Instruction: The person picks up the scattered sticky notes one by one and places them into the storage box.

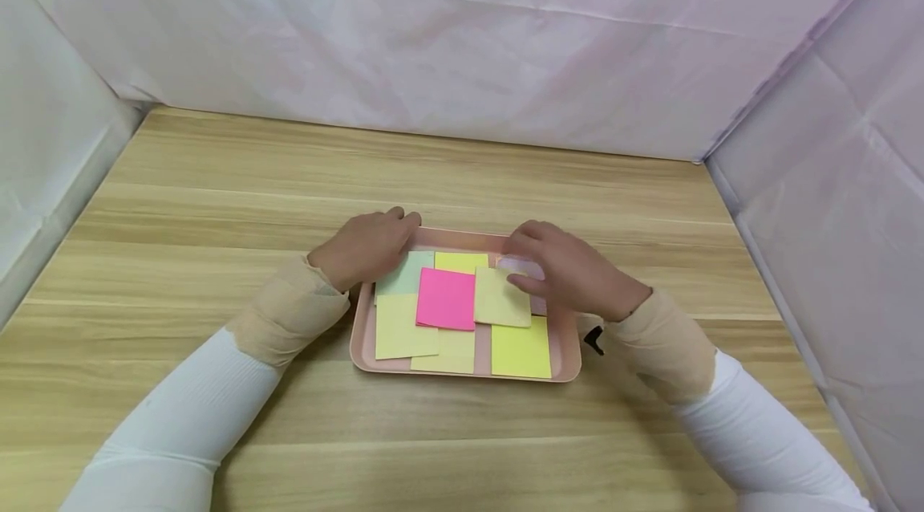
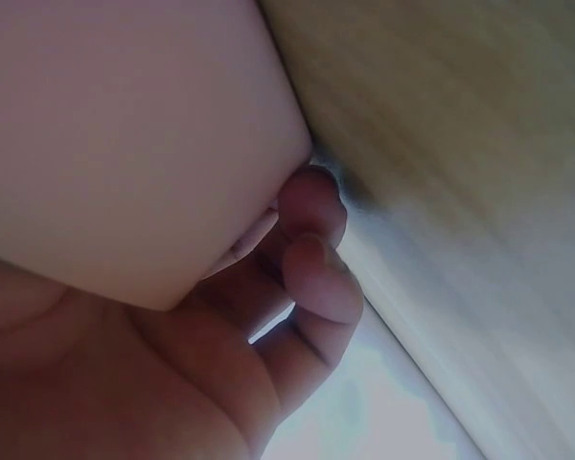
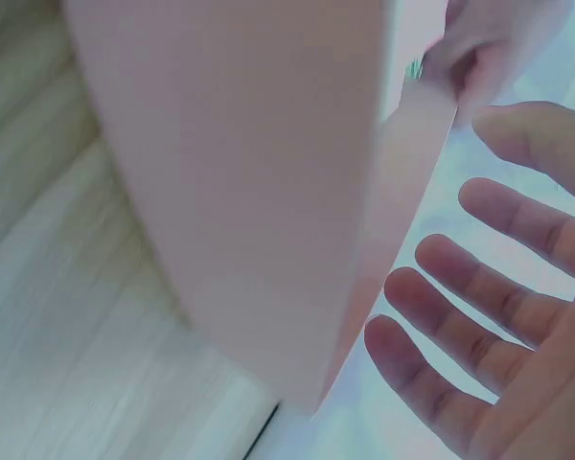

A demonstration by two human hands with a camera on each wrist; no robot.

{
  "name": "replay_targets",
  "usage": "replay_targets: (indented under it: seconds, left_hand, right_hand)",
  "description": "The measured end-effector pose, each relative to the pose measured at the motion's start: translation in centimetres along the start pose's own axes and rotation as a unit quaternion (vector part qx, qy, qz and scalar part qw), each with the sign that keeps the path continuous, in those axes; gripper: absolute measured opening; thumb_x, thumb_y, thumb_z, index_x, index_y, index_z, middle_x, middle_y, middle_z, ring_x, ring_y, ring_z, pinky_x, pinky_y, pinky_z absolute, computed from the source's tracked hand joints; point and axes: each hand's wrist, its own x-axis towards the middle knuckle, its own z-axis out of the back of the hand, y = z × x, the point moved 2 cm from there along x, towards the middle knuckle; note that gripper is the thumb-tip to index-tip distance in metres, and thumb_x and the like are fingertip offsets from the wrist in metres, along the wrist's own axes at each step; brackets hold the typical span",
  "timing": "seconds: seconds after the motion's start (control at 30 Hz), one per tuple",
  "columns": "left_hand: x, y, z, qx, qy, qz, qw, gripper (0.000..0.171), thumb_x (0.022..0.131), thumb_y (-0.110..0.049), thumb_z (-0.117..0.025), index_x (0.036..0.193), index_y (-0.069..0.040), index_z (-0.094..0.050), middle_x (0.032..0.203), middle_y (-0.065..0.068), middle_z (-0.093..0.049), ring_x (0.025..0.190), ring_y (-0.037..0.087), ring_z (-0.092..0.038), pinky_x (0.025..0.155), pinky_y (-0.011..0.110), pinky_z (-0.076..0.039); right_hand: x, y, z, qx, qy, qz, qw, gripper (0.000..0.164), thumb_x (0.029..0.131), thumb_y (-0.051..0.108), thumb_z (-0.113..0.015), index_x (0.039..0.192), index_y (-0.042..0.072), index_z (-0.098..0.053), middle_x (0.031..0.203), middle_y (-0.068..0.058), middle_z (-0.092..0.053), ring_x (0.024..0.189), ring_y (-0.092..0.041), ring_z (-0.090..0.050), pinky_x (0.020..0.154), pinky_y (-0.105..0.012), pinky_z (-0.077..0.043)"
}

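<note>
A shallow pink tray on the table holds sticky notes. A bright pink note lies in the middle, overlapping others. Pale yellow notes, a pale green note, bright yellow notes and a lilac one lie around it. My left hand grips the tray's far left corner; the left wrist view shows its fingers curled around the outside wall. Above the tray's right side hovers my right hand, fingers spread and relaxed. In the right wrist view, these fingers hold nothing beside the tray wall.
The wooden table surrounds the tray. White cloth walls close off its back and both sides. A small black shape shows just right of the tray, by the right wrist.
</note>
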Motion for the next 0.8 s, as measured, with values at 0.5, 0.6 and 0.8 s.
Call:
replay_targets:
  seconds: [0.5,0.6,0.8]
  left_hand:
    - [-0.1,-0.2,0.4,-0.003,0.009,0.002,0.9999,0.012,0.096,-0.012,-0.040,0.097,-0.004,-0.050,0.080,0.011,-0.051,0.064,0.025,-0.051,0.055,0.043,-0.049]
    - [-0.1,-0.2,0.3,-0.004,0.012,0.002,0.9999,0.012,0.097,-0.012,-0.041,0.098,-0.004,-0.050,0.081,0.011,-0.051,0.064,0.025,-0.051,0.056,0.043,-0.050]
    - [0.0,-0.2,0.2,-0.008,0.016,0.004,0.9998,0.011,0.096,-0.012,-0.042,0.099,-0.005,-0.049,0.082,0.010,-0.050,0.063,0.025,-0.051,0.056,0.042,-0.049]
  right_hand:
    - [-1.2,-4.5,0.6,0.055,-0.017,-0.098,0.994,0.029,0.088,0.024,-0.063,0.114,0.013,-0.060,0.105,-0.006,-0.058,0.086,-0.018,-0.054,0.071,-0.038,-0.052]
    - [-1.3,-4.9,0.4,0.068,-0.001,-0.108,0.992,0.029,0.089,0.024,-0.061,0.116,0.014,-0.059,0.105,-0.005,-0.058,0.085,-0.017,-0.055,0.069,-0.038,-0.052]
    - [-1.3,-5.3,0.0,0.091,0.027,-0.122,0.988,0.025,0.091,0.021,-0.058,0.116,0.014,-0.059,0.105,-0.004,-0.059,0.088,-0.016,-0.054,0.073,-0.038,-0.052]
